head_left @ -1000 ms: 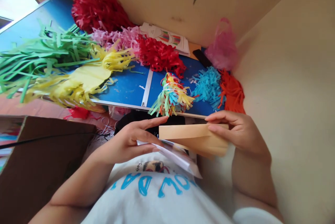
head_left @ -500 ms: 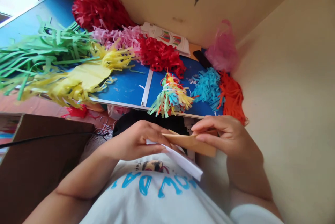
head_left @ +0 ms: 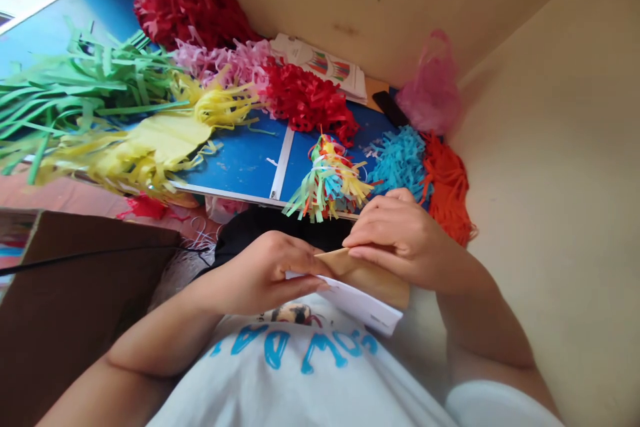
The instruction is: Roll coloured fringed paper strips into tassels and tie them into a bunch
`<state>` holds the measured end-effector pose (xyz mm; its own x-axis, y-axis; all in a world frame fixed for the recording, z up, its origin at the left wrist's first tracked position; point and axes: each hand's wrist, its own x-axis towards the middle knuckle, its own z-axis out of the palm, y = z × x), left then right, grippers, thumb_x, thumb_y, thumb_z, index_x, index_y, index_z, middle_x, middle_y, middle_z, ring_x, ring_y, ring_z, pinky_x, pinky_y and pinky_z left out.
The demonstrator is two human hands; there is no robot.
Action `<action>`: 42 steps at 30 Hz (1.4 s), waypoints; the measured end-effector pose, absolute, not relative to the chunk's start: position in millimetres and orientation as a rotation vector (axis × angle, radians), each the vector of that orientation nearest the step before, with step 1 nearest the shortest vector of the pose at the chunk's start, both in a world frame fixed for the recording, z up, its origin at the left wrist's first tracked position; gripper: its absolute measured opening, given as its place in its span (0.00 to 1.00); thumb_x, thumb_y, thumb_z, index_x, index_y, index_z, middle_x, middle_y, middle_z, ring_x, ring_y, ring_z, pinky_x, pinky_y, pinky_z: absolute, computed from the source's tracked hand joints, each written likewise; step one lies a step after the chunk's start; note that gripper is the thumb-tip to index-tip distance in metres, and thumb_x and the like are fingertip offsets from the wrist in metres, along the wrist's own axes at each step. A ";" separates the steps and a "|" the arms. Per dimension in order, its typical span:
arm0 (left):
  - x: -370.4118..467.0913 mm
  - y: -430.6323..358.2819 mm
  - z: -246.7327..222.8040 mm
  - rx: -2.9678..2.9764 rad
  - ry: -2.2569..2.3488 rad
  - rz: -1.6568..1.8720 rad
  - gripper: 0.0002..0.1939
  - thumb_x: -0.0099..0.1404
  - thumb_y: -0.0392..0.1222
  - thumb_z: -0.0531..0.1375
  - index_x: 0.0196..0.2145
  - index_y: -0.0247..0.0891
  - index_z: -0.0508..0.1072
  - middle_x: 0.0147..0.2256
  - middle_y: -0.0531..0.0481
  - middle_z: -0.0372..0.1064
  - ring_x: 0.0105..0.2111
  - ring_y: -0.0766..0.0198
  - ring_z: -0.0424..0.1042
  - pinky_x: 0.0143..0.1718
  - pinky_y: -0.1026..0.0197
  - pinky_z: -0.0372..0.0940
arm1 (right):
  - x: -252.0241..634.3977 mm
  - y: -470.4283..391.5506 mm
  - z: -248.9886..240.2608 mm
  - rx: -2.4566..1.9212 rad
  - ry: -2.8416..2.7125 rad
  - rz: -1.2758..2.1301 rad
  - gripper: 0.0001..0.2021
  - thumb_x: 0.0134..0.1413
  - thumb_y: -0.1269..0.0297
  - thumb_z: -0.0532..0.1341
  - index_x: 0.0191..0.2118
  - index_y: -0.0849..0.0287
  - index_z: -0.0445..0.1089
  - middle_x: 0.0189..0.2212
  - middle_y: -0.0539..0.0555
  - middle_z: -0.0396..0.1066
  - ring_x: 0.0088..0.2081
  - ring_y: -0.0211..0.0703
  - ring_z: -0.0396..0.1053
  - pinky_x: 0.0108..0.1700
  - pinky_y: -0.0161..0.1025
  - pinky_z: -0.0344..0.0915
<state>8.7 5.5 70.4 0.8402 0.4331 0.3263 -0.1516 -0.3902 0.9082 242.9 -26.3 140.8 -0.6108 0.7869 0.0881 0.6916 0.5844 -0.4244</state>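
A folded white paper (head_left: pixel 367 310) and a tan paper piece (head_left: pixel 375 277) lie against each other in front of my shirt. My left hand (head_left: pixel 283 272) pinches the left end of the white paper, its fingertips also touching the tan piece. With thumb and fingers, my right hand (head_left: pixel 403 237) grips the tan piece's upper edge. Beyond the hands, a small multicoloured fringed tassel (head_left: pixel 330 177) rests at the front edge of the blue table (head_left: pixel 237 167).
Fringed paper lies on the table: green (head_left: pixel 110 80), yellow (head_left: pixel 165 140), pink (head_left: pixel 225 64), red (head_left: pixel 310 97), blue (head_left: pixel 400 157) and orange (head_left: pixel 447 190). A dark phone (head_left: pixel 390 109) sits beside a pink plastic bag (head_left: pixel 433 94). A cardboard box (head_left: pixel 85 294) stands at the lower left.
My right hand has moved left and up along the tan piece, closer to my left hand. The white paper's free end has swung right and up, now overlapping the tan piece's lower edge.
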 end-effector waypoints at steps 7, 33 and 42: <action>10.2 3.3 72.3 1.923 0.229 0.606 0.10 0.68 0.36 0.58 0.42 0.34 0.79 0.35 0.43 0.79 0.33 0.65 0.77 0.34 0.70 0.67 | 242.4 -30.3 136.9 -1.283 -2.441 0.586 0.02 0.60 0.67 0.63 0.36 0.56 0.74 0.34 0.51 0.77 0.38 0.42 0.72 0.45 0.43 0.55; 14.9 -1.9 99.2 2.216 0.340 0.577 0.13 0.70 0.37 0.55 0.47 0.40 0.77 0.46 0.46 0.77 0.42 0.63 0.78 0.42 0.69 0.69 | 249.0 -37.4 131.2 -1.047 -2.298 0.173 0.03 0.59 0.65 0.65 0.33 0.52 0.75 0.31 0.47 0.78 0.32 0.37 0.73 0.44 0.44 0.52; 16.2 2.2 91.8 2.153 0.367 0.595 0.11 0.69 0.37 0.55 0.42 0.39 0.79 0.39 0.46 0.78 0.36 0.64 0.78 0.37 0.69 0.69 | 253.7 -26.9 119.7 -1.015 -2.360 0.155 0.05 0.62 0.63 0.62 0.35 0.51 0.75 0.33 0.48 0.78 0.35 0.39 0.73 0.46 0.45 0.52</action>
<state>16.2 2.2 91.8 0.8438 0.4549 0.2848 0.0503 -0.5953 0.8019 253.7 -26.9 119.7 -0.5564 0.6986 0.4498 0.6340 0.7069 -0.3137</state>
